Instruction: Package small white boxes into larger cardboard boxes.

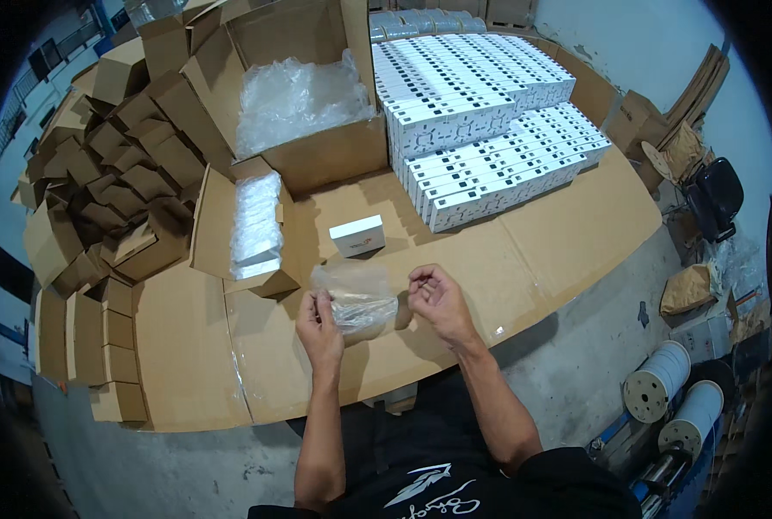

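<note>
A clear plastic bag [360, 307] is stretched out low over the cardboard-covered table. Its left edge is pinched between the thumb and fingers of my left hand [321, 333]. Just past the bag's right end is my right hand [438, 303], its fingers curled in; whether they grip anything is hidden. Beyond the bag stands a small white box [357, 235]. To its left, an open cardboard carton [286, 268] holds a row of bagged white boxes [258, 225].
Stacked white boxes [481, 130] fill the table's far right. A large carton [334, 147] with clear plastic bags [295, 99] stands behind. Empty brown cartons [135, 164] pile up at the left. Cable spools [659, 381] sit on the floor at right.
</note>
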The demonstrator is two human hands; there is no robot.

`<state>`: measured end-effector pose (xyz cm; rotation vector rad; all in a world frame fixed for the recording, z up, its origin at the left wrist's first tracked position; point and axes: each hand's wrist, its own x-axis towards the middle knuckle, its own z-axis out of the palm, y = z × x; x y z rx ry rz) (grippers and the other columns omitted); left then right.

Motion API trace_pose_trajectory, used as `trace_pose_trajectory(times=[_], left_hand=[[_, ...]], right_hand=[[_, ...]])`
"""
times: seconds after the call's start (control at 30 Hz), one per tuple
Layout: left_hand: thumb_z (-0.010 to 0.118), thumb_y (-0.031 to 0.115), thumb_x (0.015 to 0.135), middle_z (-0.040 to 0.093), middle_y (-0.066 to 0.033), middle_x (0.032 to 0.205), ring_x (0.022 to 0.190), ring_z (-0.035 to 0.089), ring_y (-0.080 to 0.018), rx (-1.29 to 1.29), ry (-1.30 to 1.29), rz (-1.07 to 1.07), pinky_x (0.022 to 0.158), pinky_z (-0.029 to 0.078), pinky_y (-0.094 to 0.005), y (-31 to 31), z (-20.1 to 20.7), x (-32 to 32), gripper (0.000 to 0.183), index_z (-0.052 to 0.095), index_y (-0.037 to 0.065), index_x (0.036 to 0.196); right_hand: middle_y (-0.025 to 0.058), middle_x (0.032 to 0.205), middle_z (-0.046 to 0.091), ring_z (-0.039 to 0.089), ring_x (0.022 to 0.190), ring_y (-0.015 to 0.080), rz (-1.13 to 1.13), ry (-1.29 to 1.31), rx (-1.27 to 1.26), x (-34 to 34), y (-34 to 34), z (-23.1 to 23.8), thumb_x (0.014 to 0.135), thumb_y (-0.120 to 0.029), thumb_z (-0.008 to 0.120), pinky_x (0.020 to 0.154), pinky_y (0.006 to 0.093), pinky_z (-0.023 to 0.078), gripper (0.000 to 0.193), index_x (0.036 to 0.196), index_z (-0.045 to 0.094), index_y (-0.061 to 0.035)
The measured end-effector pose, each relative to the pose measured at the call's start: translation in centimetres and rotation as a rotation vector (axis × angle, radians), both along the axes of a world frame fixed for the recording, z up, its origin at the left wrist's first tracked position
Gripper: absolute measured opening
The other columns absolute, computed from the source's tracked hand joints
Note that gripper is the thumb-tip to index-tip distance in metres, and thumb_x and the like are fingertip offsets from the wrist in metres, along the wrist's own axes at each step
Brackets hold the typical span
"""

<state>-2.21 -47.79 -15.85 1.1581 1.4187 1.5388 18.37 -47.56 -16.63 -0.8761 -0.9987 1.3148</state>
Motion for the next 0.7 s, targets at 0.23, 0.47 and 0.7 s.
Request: trace_pose_trajectory(times=[0.23, 0.47, 0.7], left_hand=[[0.050, 0.020, 0.107, 0.050, 0.0025, 0.079, 0.074, 0.045, -0.0054, 0.045, -0.076, 0.053, 0.065, 0.039, -0.0235, 0.0, -0.4, 1.4, 0.027, 0.053, 0.003, 0.087], [0.051, 0.018, 0.107, 0.046, 0.0039, 0.076, 0.070, 0.040, -0.0057, 0.058, 0.008, 0.113, 0.063, 0.037, -0.0235, -0.2, -0.6, 1.0, 0.026, 0.051, 0.004, 0.085], [0.055, 0.017, 0.105, 0.051, 0.0036, 0.077, 0.069, 0.044, -0.0054, 0.037, -0.002, 0.048, 0.062, 0.038, -0.0214, -0.6, -0.7, 1.4, 0.021, 0.058, 0.000, 0.092]], right_hand=[[0.0037, 0.094, 0.056, 0.058, 0.076, 0.0089, 0.009, -0.338, -0.187, -3.2, -1.6, 1.0, 0.087, 0.001, 0.070, 0.069, 0.0243, 0.052, 0.036, 0.118, 0.052, 0.0007], [0.0079, 0.101, 0.058, 0.060, 0.077, 0.0097, 0.102, -0.209, -0.090, -0.9, -1.7, -0.8, 0.085, 0.001, 0.073, 0.064, 0.0239, 0.051, 0.045, 0.123, 0.047, 0.0016], [0.0033, 0.080, 0.062, 0.057, 0.065, 0.0098, -0.201, -0.528, 0.049, -3.5, 0.3, 2.1, 0.092, -0.018, 0.072, 0.058, 0.0271, 0.047, 0.027, 0.110, 0.063, 0.0006]])
